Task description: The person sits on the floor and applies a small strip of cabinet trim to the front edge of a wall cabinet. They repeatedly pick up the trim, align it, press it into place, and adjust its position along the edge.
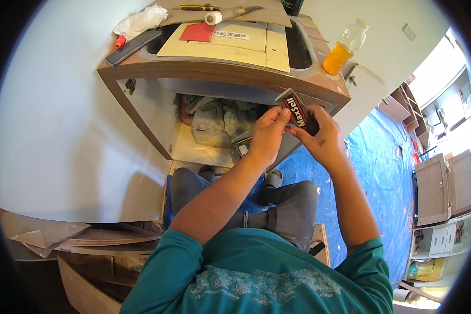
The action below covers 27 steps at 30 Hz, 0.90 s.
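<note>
My left hand point(268, 133) pinches the left edge of a small flat packet point(293, 104), dark with a red and white printed band. My right hand point(322, 136) grips the same packet's right side, fingers curled round it. Both hands are in front of a wooden cabinet point(230, 78) with an open front. Inside are a clear plastic bin point(210, 133) of crumpled greyish material and a small dark container point(243, 147). On the cabinet top lie a cream board point(220, 55) with a red square point(196, 31), and a bottle of orange liquid point(337, 60) stands at the right corner.
A putty knife point(235, 12), yellow cutter point(196, 7), dark flat bar point(133, 47) and white cloth point(140, 21) lie on top. Blue sheeting point(366, 183) covers the floor at right, beside wooden cabinet doors point(432, 191). Curved wooden pieces point(104, 240) lie at lower left.
</note>
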Each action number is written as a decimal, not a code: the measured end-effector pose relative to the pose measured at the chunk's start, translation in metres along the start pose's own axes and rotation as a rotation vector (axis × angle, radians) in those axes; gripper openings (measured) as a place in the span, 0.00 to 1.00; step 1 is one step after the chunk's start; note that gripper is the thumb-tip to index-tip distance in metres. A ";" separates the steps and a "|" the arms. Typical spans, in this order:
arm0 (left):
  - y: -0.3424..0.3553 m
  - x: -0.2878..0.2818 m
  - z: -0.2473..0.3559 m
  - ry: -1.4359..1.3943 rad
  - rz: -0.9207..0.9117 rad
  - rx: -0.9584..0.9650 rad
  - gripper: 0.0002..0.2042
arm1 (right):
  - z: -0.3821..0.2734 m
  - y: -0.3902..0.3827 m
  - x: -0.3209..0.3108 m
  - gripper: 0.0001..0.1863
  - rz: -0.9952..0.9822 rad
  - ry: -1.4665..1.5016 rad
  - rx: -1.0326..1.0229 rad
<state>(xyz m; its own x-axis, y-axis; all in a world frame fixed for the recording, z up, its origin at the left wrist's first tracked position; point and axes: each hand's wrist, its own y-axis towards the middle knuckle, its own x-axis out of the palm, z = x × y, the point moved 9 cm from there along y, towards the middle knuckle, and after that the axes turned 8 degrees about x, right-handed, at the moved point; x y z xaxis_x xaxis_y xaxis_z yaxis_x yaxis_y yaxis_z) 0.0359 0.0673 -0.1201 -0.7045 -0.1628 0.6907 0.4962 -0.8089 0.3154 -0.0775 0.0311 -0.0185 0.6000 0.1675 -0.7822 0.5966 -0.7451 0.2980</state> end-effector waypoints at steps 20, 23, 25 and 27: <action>0.002 -0.008 0.022 0.562 0.278 0.081 0.15 | 0.016 -0.004 0.026 0.22 -0.108 0.320 0.106; 0.009 0.001 0.033 0.736 0.267 0.163 0.16 | -0.001 -0.003 0.009 0.30 0.103 -0.053 -0.105; 0.013 0.007 0.033 0.763 0.226 0.188 0.16 | 0.002 0.005 0.007 0.31 0.026 -0.090 -0.050; 0.015 0.011 0.034 0.764 0.198 0.212 0.17 | 0.005 0.010 0.005 0.30 0.005 -0.072 -0.049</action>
<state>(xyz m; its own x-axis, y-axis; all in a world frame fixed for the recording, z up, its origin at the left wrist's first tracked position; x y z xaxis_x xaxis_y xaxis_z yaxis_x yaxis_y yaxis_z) 0.0531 0.0727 -0.0858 -0.7072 -0.6937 0.1367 0.6792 -0.6129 0.4038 -0.0713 0.0213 -0.0222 0.5644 0.1160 -0.8173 0.6202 -0.7130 0.3270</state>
